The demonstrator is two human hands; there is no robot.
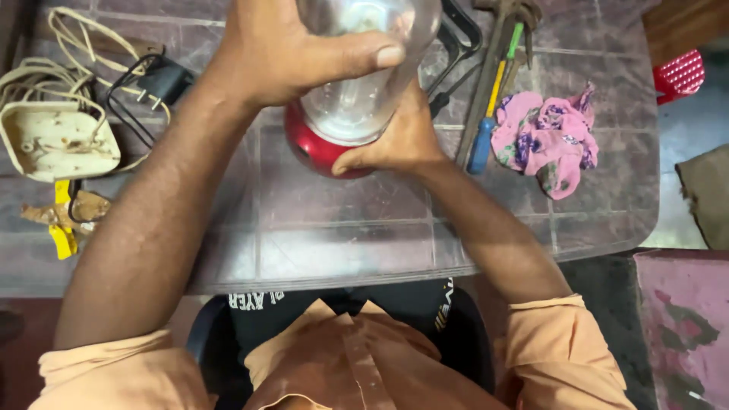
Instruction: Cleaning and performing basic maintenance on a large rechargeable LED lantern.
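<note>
A clear plastic jar [357,99] with a red base [315,148] stands on a grey plastic table [342,243]. My left hand [281,53] wraps around the upper part of the clear jar, thumb across its front. Lower down, my right hand [399,140] grips the red base from the right side. The top of the jar runs out of the frame.
A pink flowered cloth [548,140] lies at the right. A blue-handled screwdriver [486,121] and other tools lie beside it. At the left sit a cream socket box [57,140] with cords, a black plug adapter [156,83] and a yellow piece [62,228].
</note>
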